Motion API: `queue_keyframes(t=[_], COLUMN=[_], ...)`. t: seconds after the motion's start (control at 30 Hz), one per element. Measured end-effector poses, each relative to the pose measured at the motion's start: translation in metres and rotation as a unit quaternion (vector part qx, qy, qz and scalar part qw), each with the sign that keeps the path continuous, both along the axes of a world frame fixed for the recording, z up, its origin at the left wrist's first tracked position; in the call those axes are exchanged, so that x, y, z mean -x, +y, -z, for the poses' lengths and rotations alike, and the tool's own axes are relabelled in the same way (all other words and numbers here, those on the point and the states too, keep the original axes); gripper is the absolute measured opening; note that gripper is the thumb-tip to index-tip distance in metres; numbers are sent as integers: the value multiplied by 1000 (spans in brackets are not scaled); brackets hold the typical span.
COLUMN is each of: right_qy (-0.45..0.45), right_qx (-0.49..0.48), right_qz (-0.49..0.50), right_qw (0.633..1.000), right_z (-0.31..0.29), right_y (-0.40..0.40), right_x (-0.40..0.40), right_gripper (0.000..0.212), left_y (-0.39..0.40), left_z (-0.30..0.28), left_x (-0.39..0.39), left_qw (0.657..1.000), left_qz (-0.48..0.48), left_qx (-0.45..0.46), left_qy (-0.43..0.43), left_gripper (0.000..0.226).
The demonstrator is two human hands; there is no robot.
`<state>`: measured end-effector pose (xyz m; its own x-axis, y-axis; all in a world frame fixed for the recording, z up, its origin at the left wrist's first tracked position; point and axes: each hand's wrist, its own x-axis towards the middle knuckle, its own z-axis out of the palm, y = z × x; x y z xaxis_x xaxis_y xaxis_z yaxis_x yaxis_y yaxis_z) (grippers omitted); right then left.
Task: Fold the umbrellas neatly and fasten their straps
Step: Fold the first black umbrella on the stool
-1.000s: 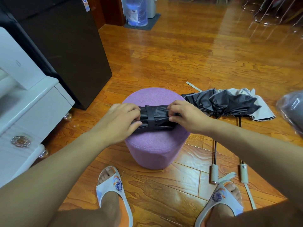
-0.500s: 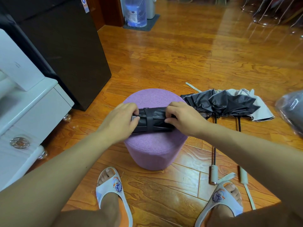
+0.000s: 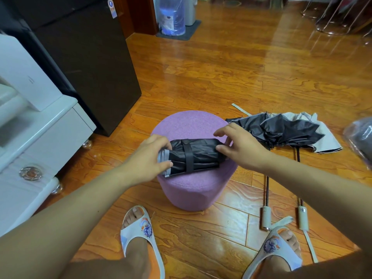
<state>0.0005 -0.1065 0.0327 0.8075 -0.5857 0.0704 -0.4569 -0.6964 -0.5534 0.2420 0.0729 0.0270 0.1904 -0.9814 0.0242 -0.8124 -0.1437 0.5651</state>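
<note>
A folded black umbrella (image 3: 201,156) lies across the top of a round purple stool (image 3: 189,123), with its black strap (image 3: 188,158) wrapped around its middle. My left hand (image 3: 149,156) grips the umbrella's left end, thumb below and fingers above. At the right end, my right hand (image 3: 241,146) has its fingers spread, and only the thumb touches the fabric. Two more umbrellas lie on the floor to the right, their loose black-and-grey canopies (image 3: 285,131) bunched together. Their shafts are extended and the beige handles (image 3: 265,218) point toward me.
A black cabinet (image 3: 90,67) and a white unit (image 3: 40,129) stand at the left. A water bottle (image 3: 171,15) stands at the far end of the wooden floor. A plastic-wrapped bundle (image 3: 360,137) lies at the right edge. My slippered feet (image 3: 141,228) flank the stool.
Both hands slid outward from the umbrella's middle, uncovering the wrapped strap. My right hand loosened its hold and spread its fingers at the right end; my left hand moved to the left end.
</note>
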Motion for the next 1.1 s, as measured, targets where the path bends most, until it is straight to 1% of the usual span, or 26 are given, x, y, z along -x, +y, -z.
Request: queue_keyframes(t=[0.07, 0.1, 0.17, 0.23, 0.33, 0.4, 0.47, 0.53, 0.6, 0.67, 0.77, 0.8, 0.83, 0.9, 0.93, 1.03, 1.1], right_qy=[12, 13, -1, -19, -34, -38, -28, -8, -8, -14, 12, 14, 6, -32, -57, -129, -149], right_qx=[-14, -39, -128, -190, -207, -211, -179, -89, -20, -5, 8, 4, 0, 12, 23, 20, 19], right_qz=[15, 22, 37, 51, 56, 40, 20, -1, -13, -15, -10, -6, -5, -15, -23, -54, -74], right_qw=[1000, 999, 991, 980, 976, 976, 983, 996, 1000, 1000, 1000, 1000, 1000, 999, 998, 990, 986], right_z=[-1, 0, -1, 1, 4, 6, 7, 7, 4, 1, 5, 6, 6, 4, 3, 0, -3], right_y=[-6, -8, -8, -5, 0, 3, 6, 7, 13, 20, 28, 29, 30, 31, 32, 37, 41], right_x=[2, 3, 5, 7, 6, 4, 4, 3, -2, -14, -43, -51, -58, -65, -64, -49, -35], right_gripper=[32, 31, 25, 23, 24, 25, 31, 40, 40, 42, 54, 52, 45, 22, 14, 12, 13], left_y=[2, 2, 1, -1, -4, -4, -4, -3, -2, -1, -2, -1, -1, 0, 0, 1, 2], left_z=[0, 0, -1, -2, -1, 0, 1, 3, 5, 6, 6, 5, 4, 3, 2, 2, 4], left_x=[-2, -1, 1, 3, 2, 0, -2, -3, -4, -5, -6, -6, -5, -4, -3, -2, -1], left_qw=[1000, 1000, 1000, 998, 997, 996, 995, 995, 995, 995, 994, 994, 993, 992, 991, 988, 985], left_qz=[11, 12, 9, 8, 9, 11, 15, 19, 19, 22, 35, 37, 39, 42, 44, 48, 49], left_qx=[7, 11, 15, 16, 8, -4, -6, -1, 2, 0, -3, -2, 0, 11, 15, 16, 21], left_qy=[-13, -14, -20, -52, -78, -85, -96, -99, -98, -96, -102, -105, -109, -117, -122, -147, -164], left_gripper=[44, 51, 67, 79, 89, 89, 80, 73, 70, 69, 65, 63, 63, 61, 60, 59, 59])
